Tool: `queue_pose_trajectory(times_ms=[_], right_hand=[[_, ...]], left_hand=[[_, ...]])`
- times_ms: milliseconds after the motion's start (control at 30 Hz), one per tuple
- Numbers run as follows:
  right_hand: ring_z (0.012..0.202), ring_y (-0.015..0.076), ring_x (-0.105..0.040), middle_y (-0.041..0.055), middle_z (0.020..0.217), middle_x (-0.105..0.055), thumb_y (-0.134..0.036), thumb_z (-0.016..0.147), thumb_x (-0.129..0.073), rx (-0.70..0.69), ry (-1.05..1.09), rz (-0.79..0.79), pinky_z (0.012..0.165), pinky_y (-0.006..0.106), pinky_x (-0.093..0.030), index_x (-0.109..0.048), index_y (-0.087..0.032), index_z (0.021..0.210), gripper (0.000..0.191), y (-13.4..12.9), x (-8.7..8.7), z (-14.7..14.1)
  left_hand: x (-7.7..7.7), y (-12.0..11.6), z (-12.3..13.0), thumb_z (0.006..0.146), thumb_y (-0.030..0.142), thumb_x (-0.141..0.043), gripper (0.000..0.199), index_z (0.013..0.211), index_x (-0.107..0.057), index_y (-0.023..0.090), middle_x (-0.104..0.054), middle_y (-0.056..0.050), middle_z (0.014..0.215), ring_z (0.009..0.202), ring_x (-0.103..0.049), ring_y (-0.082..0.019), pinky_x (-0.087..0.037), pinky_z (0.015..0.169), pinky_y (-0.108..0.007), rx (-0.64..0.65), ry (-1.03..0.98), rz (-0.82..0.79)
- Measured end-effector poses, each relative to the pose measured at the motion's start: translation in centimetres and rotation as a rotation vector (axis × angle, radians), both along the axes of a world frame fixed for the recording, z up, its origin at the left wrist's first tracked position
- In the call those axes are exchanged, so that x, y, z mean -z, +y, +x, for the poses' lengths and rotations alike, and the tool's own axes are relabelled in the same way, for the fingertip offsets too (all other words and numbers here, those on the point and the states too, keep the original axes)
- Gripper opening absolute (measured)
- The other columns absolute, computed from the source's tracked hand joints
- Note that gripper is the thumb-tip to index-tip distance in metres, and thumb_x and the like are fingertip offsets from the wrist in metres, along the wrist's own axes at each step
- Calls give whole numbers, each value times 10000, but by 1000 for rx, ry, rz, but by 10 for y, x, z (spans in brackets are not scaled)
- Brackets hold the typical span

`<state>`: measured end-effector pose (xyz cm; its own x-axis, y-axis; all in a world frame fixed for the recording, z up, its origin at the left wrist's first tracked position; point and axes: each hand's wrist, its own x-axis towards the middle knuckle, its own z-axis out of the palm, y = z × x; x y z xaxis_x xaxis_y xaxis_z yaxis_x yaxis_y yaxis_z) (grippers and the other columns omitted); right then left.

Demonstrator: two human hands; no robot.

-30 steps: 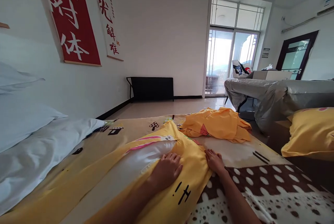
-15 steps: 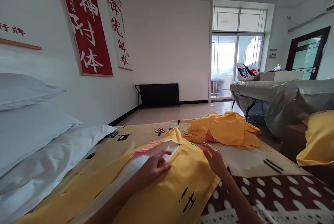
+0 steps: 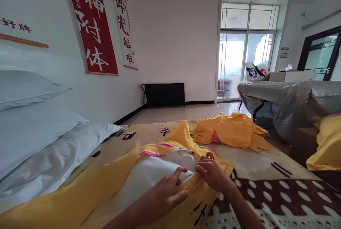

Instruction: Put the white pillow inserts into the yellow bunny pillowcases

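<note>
A yellow pillowcase (image 3: pixel 117 175) with printed black marks lies on the bed, and its opening shows a white pillow (image 3: pixel 154 172) inside. My right hand (image 3: pixel 213 172) has its fingers curled on the pillowcase's right edge, at the side of the opening. Close by on the left, my left hand (image 3: pixel 170 190) reaches over the white pillow with thumb and forefinger apart, near the same edge. Its other fingers are partly hidden. One corner of the pillowcase stands up in a peak beyond the hands.
Crumpled orange-yellow cloth (image 3: pixel 231 131) lies farther back on the patterned bedspread (image 3: pixel 269 190). White pillows (image 3: pixel 32 126) are stacked along the left wall. At the right are another yellow pillow (image 3: pixel 327 143) and a plastic-covered table (image 3: pixel 287 90) with boxes.
The pillowcase opening has spread wider, baring more white pillow. My right hand has come down and left onto its edge; my left hand has shifted right and closer to me.
</note>
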<state>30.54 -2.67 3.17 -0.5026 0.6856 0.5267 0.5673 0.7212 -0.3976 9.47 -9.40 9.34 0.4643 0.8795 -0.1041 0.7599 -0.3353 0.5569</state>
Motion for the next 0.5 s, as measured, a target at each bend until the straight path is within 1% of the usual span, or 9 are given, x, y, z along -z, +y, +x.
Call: queue_pose_trajectory(times_ms=[67,167,233,267,300,367,400,433,500], right_hand=[[710,132,-510,-5,641,-567,-424,966,-297,33,-68,-81,862,331,-340,-519,-190,592,494,-2,-6,12],[829,153,-543,6,783,-634,-421,917,-429,32,-156,-230,855,301,-365,-609,-210,678,366,-8,-10,30],[866,163,-545,12,835,-646,-403,906,-447,39,-190,-264,877,304,-365,-638,-215,711,332,-15,-13,41],[860,165,-545,16,836,-646,-390,908,-439,50,-203,-265,889,312,-362,-640,-212,706,336,-19,-15,45],[844,166,-543,20,821,-644,-376,908,-433,67,-214,-261,894,320,-359,-636,-206,687,345,-23,-17,49],[810,168,-536,26,767,-637,-351,893,-442,112,-228,-257,873,319,-368,-621,-199,639,346,-31,-23,54],[790,169,-532,27,728,-630,-333,882,-448,136,-239,-259,856,315,-374,-609,-198,611,343,-35,-25,54],[762,167,-528,27,689,-621,-309,872,-450,158,-256,-259,845,313,-375,-596,-198,584,342,-37,-28,53],[718,158,-524,29,654,-610,-246,848,-443,207,-304,-240,841,318,-369,-579,-195,565,319,-39,-31,46]], left_hand=[[-3,1,-5,872,506,-383,547,1349,-382,238,-662,-52,1065,1080,-531,-240,-391,942,-363,-6,60,-24],[-13,-1,-3,891,514,-315,475,1254,-506,275,-659,-53,1097,1096,-532,-261,-401,929,-386,70,177,-41],[-21,-3,8,889,492,-313,443,1145,-589,258,-663,-83,1067,1018,-582,-292,-437,866,-418,143,306,-16],[-23,-4,15,879,475,-339,425,1115,-605,243,-665,-99,1056,986,-601,-309,-453,839,-433,179,355,5],[-24,-5,25,864,455,-372,414,1127,-598,229,-662,-113,1072,987,-606,-324,-462,830,-447,211,375,25],[-20,-4,44,826,408,-447,470,1246,-519,208,-616,-136,1193,1073,-578,-344,-461,874,-464,283,335,43],[-15,-2,54,805,388,-482,537,1311,-454,208,-574,-135,1264,1129,-548,-338,-452,913,-456,338,282,41],[-7,-1,63,786,378,-514,601,1354,-397,219,-540,-125,1312,1160,-531,-321,-449,938,-433,398,217,42],[13,1,79,762,391,-560,659,1373,-357,251,-548,-100,1304,1106,-570,-281,-488,898,-374,496,95,81]])
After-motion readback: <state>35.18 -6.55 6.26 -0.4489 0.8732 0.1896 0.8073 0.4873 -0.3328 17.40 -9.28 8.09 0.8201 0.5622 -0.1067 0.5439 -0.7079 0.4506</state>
